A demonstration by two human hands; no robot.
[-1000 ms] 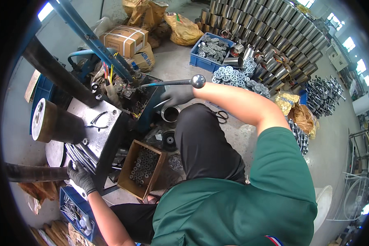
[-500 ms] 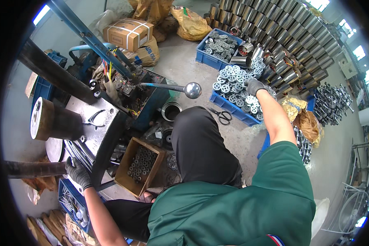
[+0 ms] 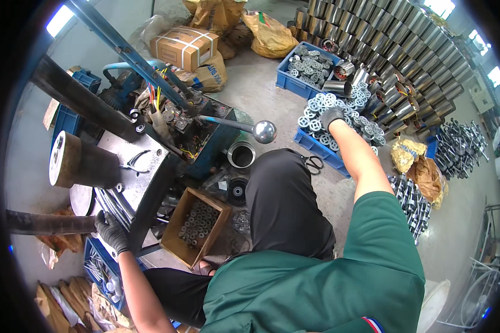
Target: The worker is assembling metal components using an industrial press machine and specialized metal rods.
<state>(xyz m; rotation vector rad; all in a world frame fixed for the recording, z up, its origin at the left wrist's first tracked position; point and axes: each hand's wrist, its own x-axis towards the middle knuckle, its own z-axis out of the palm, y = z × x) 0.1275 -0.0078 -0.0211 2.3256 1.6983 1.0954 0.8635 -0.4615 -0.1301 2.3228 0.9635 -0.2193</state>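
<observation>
My right hand, in a dark glove, is down among a heap of round spoked metal discs piled in a blue crate. Its fingers are hidden by the back of the hand, so any disc in them cannot be made out. Over on the left, my left hand, also gloved, rests with fingers apart at the edge of a metal press table. Its fingertips are near the end of a dark round bar and beside long metal rods lying on the table.
A ball-ended lever juts from the machine. Scissors lie on the floor. Beside my legs stands a wooden box of small metal rings. Metal cylinders are stacked at the back right; another blue crate holds more discs.
My right hand has moved left across the disc heap. My left hand stays at the table edge. The whole view has shifted slightly.
</observation>
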